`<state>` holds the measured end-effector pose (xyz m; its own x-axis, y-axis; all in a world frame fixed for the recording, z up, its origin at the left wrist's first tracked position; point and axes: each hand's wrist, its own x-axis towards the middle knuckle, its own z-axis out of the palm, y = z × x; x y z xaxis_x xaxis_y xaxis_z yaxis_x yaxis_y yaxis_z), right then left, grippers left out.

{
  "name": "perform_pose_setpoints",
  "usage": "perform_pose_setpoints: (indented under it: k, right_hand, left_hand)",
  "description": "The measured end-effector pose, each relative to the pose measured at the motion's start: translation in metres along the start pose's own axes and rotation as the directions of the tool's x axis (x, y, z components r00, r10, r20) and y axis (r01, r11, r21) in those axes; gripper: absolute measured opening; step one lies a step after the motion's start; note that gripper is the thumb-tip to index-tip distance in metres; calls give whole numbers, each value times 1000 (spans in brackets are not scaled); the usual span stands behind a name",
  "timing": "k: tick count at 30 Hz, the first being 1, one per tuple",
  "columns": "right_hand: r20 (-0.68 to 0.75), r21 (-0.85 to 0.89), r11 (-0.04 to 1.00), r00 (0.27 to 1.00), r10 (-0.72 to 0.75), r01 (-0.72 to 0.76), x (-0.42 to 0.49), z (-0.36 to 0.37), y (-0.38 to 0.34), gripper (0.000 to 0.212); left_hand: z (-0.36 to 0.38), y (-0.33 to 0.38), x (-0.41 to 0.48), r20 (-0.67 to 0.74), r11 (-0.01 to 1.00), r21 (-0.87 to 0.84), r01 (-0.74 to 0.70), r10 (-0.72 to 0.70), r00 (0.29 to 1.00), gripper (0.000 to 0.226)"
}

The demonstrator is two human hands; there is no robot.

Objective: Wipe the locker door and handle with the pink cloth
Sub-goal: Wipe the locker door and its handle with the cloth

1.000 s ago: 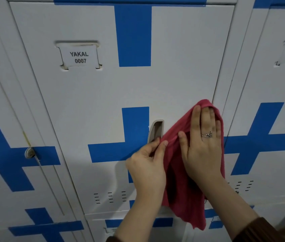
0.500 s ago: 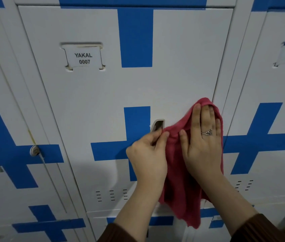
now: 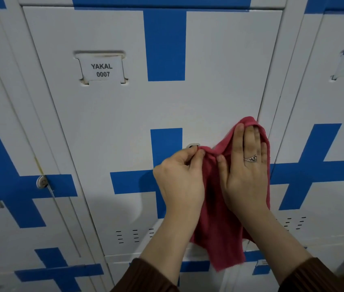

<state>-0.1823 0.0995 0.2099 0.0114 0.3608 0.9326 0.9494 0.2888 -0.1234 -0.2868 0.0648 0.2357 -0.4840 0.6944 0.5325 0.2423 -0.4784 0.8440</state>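
**Locker finishes, quick rundown**

The door point(image 3: 124, 123) looked like painted sheet metal: white and smooth, with a soft satin sheen rather than real gloss. The blue cross point(image 3: 164, 45) on it was flat and matt with crisp edges. Paint or film, couldn't tell. The label point(image 3: 103, 70) was plain matt paper, printed black, tucked into a pressed slot. The cloth point(image 3: 219, 228) was soft pink fabric, matt and a bit fuzzy. The handle point(image 3: 193, 144) was mostly covered, and the bit showing looked like cream plastic. The ring point(image 3: 251, 158) was shiny metal. The sleeve point(image 3: 145, 277) was brown ribbed knit. The lock point(image 3: 41, 182) next door was dull off-white.
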Motion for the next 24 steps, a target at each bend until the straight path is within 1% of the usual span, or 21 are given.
perform_pose_setpoints:
  k: [3, 5, 8, 10, 13, 15, 19, 21, 24]
  right_hand:
    - [-3, -1, 1000, 1000, 1, -1, 0, 0, 0, 59]
    - [0, -4, 1000, 1000, 4, -4, -1, 0, 0, 59]
    - [3, -5, 1000, 1000, 4, -4, 0, 0, -1, 59]
    - [2, -6, 1000, 1000, -1, 1, -1, 0, 0, 59]
    - [2, -8, 1000, 1000, -3, 3, 0, 0, 1, 58]
    - [0, -5, 1000, 1000, -1, 1, -1, 1, 0, 58]
    - [-7, -9, 1000, 1000, -3, 3, -1, 1, 0, 59]
    - [-11, -16, 1000, 1000, -7, 7, 0, 1, 0, 59]
    - [-15, -11, 1000, 1000, -10, 10, 0, 1, 1, 58]
  left_hand:
    - [-1, -2, -2, 5, 1000, 5, -4, 4, 1000, 14]
    - [-5, -10, -11, 21, 999, 43, 17, -18, 1000, 15]
    - [-8, -13, -14, 41, 997, 56, 49, -52, 998, 16]
    - [-6, -6, -8, 34, 998, 65, 23, -25, 999, 16]
    - [-1, 4, 2, 4, 1000, 27, -4, 4, 1000, 13]
    - [-2, 2, 0, 2, 1000, 28, -3, 3, 1000, 13]
    - [-9, -11, -14, 47, 996, 77, 41, -45, 998, 16]
    - [-8, -9, -11, 46, 996, 86, 31, -35, 998, 16]
    - [-3, 3, 0, 6, 998, 64, -2, 1, 1000, 14]
